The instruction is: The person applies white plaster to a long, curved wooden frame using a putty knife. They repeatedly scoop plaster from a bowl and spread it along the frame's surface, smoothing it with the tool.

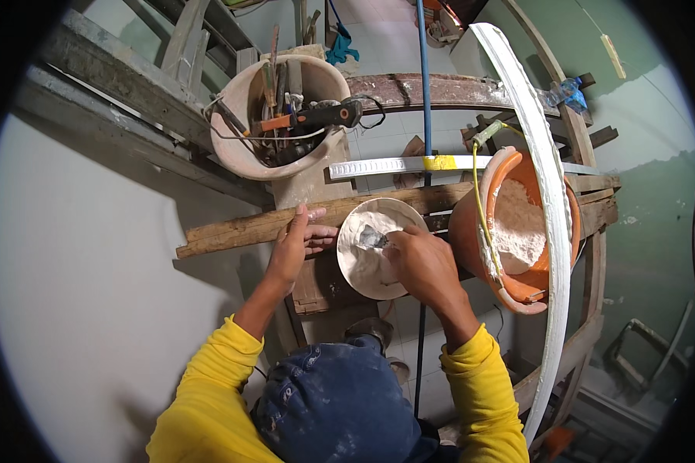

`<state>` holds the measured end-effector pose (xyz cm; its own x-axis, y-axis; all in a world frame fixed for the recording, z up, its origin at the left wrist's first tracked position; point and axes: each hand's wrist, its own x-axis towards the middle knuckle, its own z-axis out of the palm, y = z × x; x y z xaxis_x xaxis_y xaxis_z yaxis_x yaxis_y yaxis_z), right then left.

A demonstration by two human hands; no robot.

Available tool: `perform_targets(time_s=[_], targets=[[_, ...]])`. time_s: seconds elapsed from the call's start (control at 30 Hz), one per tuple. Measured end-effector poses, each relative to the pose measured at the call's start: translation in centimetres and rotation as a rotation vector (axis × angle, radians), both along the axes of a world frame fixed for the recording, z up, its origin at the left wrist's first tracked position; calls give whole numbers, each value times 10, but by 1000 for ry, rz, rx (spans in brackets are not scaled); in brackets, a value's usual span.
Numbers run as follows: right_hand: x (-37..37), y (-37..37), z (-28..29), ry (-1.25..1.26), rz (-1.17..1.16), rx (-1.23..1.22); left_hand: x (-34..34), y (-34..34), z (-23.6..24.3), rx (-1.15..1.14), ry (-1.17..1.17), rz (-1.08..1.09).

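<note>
Mixing bowl: my bowl (386,202) is dead centre of the frame, apparently on the wooden boards (247,231), with pale, wet-looking mix (363,268) inside. Close to my body, so I guess both arms can reach it without stretching.
Right hand: my right hand (426,262) comes in over the bowl's right side, fingers curled around a grey tool (372,236) dipped in the mix. Handle's hidden, so don't ask me exactly what kind; pointing down like that probably lets it scoop or stir.
Left hand: my left hand (289,243) is beside the bowl's left rim, fingers spread and gripping nothing. Can't tell if the tips touch; looks ready to steady the bowl, imo.
Orange bucket: the orange bucket (468,235), right of centre, holds whitish powder (516,220). Handy spot for my right arm, I reckon.
Tool bucket: upper left, the pale bucket (239,89) has a bunch of handles sticking up, presumably for quick grabbing.
White strip: a long white strip (546,181) runs down the right side, passing across the orange bucket in my view.
</note>
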<state>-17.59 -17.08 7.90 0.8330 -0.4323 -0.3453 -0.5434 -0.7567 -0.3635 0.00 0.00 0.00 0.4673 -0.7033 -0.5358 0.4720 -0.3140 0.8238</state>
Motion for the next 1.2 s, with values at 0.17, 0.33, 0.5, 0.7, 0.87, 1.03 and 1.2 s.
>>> perform_targets(time_s=[0.17, 0.33, 0.5, 0.7, 0.87, 1.03, 1.2], targets=[[-42, -1, -19, -484, -189, 419, 13, -3, -1, 0, 21, 37], [-71, 20, -25, -627, -478, 679, 17, -11, 16, -63, -236, 103], [-91, 31, 15, -761, -409, 586, 9, -47, 81, -298, -235, 162], [-166, 21, 115, -748, -480, 622, -23, -157, 114, -485, 20, -73], [-250, -22, 161, -778, -707, 529, -32, -290, 114, -392, -55, -133], [-328, -89, 135, -848, -823, 515, -40, -353, 124, -371, 73, -324], [-362, -135, 94, -872, -880, 669, -23, -380, 113, -391, 70, -414]])
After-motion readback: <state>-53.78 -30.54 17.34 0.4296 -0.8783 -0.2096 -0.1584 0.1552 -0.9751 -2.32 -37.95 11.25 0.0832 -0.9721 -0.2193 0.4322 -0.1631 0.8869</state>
